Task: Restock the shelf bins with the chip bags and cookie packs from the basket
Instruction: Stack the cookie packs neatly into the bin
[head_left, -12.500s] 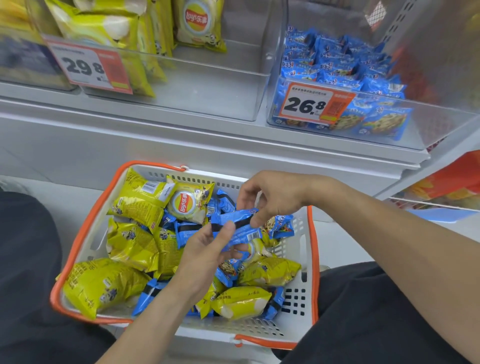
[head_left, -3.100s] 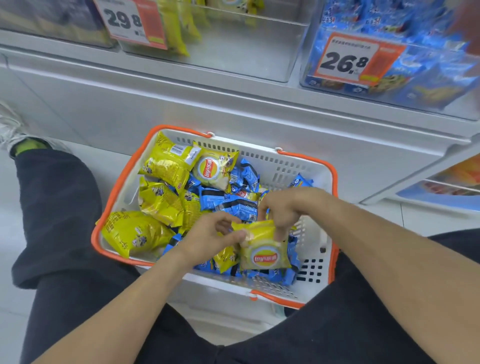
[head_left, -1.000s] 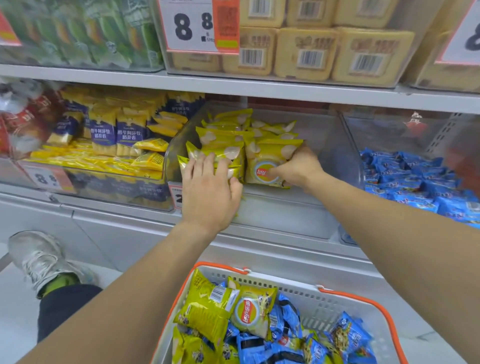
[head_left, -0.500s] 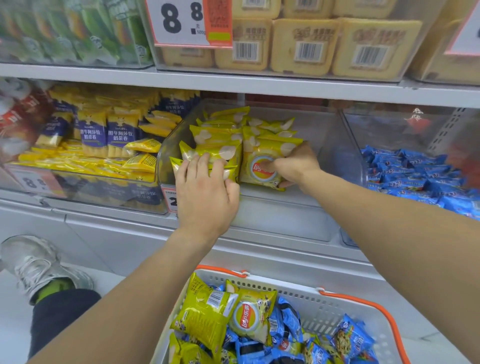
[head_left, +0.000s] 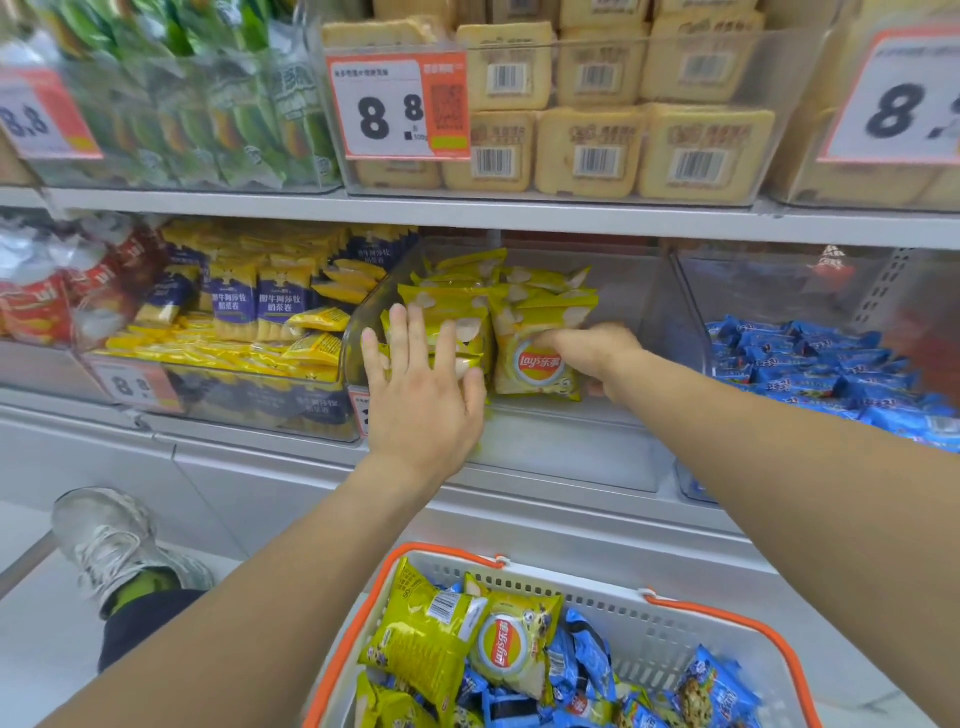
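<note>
Clear bin, middle shelf: yellow chip bags in rows. Left hand: fingers straight and spread, flat against the front bags. Right hand: fingers curled over the top of one upright chip bag, just right of the left fingertips. Basket, below both wrists: more chip bags and blue cookie packs.

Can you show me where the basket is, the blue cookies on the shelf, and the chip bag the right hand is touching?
basket (head_left: 727, 616): head view, orange rim at right.
blue cookies (head_left: 810, 364): head view, middle of pile.
chip bag (head_left: 535, 366): head view, round logo.
</note>
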